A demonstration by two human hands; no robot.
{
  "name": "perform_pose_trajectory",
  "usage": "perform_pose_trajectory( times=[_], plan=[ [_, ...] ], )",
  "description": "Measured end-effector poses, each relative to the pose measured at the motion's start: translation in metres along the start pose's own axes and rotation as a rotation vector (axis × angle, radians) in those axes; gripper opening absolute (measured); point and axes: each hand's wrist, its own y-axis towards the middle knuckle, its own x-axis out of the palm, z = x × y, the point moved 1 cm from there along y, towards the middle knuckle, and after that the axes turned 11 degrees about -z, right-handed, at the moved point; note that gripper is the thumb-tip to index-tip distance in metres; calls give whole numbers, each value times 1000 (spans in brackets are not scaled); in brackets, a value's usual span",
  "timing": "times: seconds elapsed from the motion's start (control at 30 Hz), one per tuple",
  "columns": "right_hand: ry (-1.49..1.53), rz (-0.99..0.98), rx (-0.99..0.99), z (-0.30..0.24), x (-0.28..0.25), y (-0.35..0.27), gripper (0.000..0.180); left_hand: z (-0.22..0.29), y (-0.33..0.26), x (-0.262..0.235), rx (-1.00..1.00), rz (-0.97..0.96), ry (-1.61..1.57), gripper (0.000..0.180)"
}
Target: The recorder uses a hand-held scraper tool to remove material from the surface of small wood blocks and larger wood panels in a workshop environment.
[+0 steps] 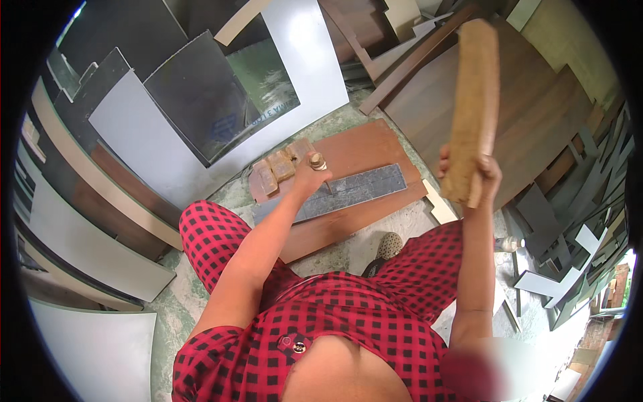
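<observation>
Right hand (469, 175) covers the wooden block's (474, 100) near end. Left hand (309, 179) hides part of the grey strip (348, 191). Near-right patch blurred.

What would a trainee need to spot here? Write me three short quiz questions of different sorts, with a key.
1. True or false: the right hand holds a wooden block raised upright above the floor.
2. What does the left hand hold against the grey strip?
A. a small brass-coloured tool
B. a paintbrush
C. a tape measure
3. Fill in: the grey strip lies on a flat ______ board.

Key
1. True.
2. A: a small brass-coloured tool, pinched upright, its tip down at the strip.
3. Brown; a few small tan blocks rest on it beside the left hand.
</observation>
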Motion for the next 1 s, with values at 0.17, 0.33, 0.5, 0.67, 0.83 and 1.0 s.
perform_pose_trajectory(
  times=[0.17,0.33,0.5,0.67,0.83,1.0],
  plan=[
    [-41,156,168,58,-14,-3,61,2,2,2,43,-88,-23,34],
    [142,166,233,61,-33,-6,55,9,9,14,-6,-281,-85,31],
    [39,205,224,56,-30,-2,51,17,13,15,56,-316,-49,34],
    [-374,166,154,53,-12,-3,60,24,10,14,48,-376,-117,36],
    [-686,42,72,65,6,1,78,36,4,19,2,-475,-77,33],
    [-988,37,33,77,12,-3,86,40,1,21,-20,-465,-130,32]
  ],
)
